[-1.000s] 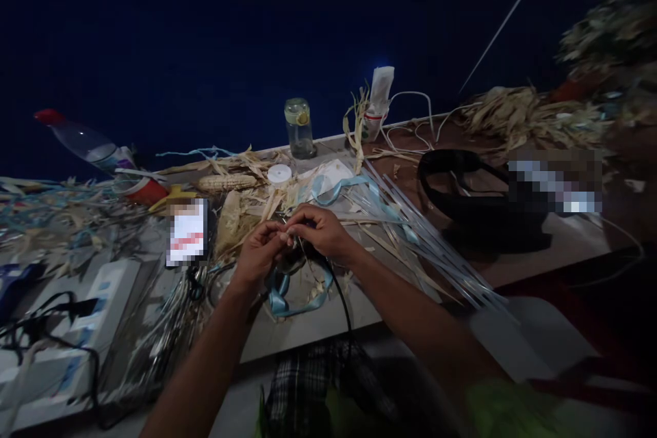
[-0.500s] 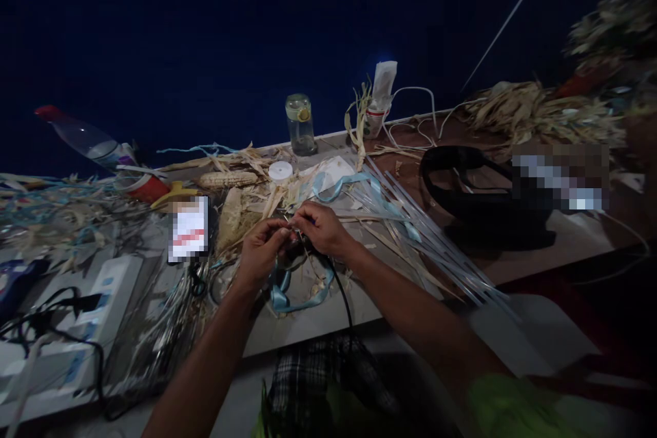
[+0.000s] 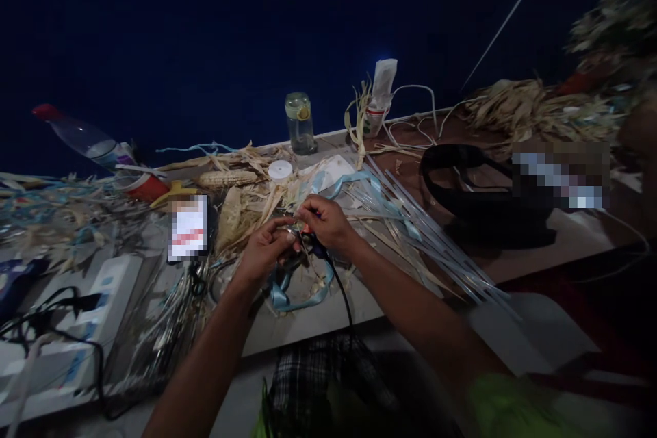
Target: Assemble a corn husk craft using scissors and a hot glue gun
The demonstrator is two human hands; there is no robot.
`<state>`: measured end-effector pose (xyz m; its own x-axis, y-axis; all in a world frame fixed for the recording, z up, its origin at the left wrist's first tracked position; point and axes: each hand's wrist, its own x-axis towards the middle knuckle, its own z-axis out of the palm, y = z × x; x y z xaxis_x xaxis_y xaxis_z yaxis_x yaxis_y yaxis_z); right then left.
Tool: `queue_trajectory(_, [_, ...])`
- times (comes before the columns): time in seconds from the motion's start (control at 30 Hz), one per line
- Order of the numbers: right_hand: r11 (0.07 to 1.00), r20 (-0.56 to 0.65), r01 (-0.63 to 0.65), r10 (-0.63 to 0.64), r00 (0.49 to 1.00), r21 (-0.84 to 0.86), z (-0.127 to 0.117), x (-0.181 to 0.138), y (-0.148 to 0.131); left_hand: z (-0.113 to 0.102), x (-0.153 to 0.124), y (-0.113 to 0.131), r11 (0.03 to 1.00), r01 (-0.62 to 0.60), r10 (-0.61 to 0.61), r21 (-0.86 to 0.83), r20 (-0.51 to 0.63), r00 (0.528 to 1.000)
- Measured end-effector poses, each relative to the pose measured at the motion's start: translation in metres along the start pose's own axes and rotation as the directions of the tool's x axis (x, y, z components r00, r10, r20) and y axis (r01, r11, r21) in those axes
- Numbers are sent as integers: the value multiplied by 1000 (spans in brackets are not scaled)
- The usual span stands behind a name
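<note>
Over the middle of the table, my left hand [image 3: 267, 246] and my right hand [image 3: 328, 224] meet nearly fingertip to fingertip. My left fingers are closed in a pinch on something too small to make out. A pinch also closes my right hand, with a bit of orange-red showing at its fingertips. Just below them is a dark object, mostly hidden, from which a black cable [image 3: 339, 291] runs to the table's front edge. A light blue ribbon [image 3: 300, 304] lies looped on the table under my hands.
Dried husks and a corn cob [image 3: 228, 180] lie behind my hands, near a white spool [image 3: 280, 170] and a bottle [image 3: 300, 124]. Clear sticks [image 3: 436, 239] and a black headband-like object [image 3: 477, 209] are right; a phone [image 3: 189, 229] and power strip [image 3: 105, 321] left.
My fingertips have drawn slightly apart, with my right hand shifted a little up. More of the orange-red bit shows between them.
</note>
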<state>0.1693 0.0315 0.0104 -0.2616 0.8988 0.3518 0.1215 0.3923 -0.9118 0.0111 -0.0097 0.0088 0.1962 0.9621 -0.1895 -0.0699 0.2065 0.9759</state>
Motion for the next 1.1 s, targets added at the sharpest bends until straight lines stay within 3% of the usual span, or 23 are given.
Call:
queue_trajectory(0.1, [999, 1, 22, -22, 1000, -28, 1, 0, 1, -1, -1, 1, 1000, -5, 5, 1, -9, 1000])
queue_trajectory(0.33, [999, -14, 0, -1, 1000, -49, 1, 0, 1, -2, -1, 3, 993, -108, 95, -57, -192, 977])
queue_trajectory(0.5, [999, -15, -3, 2, 1000, -51, 5, 0, 2, 2, 2, -2, 993, -121, 120, 5, -140, 983])
queue_trajectory(0.73, [997, -7, 43, -44, 999, -67, 11, 0, 4, 6, 4, -1, 968, -175, 215, 180, -239, 947])
queue_trajectory(1.1, [996, 6, 44, -44, 999, -82, 11, -1, -2, 3, 6, -4, 989, -115, 130, 93, -186, 974])
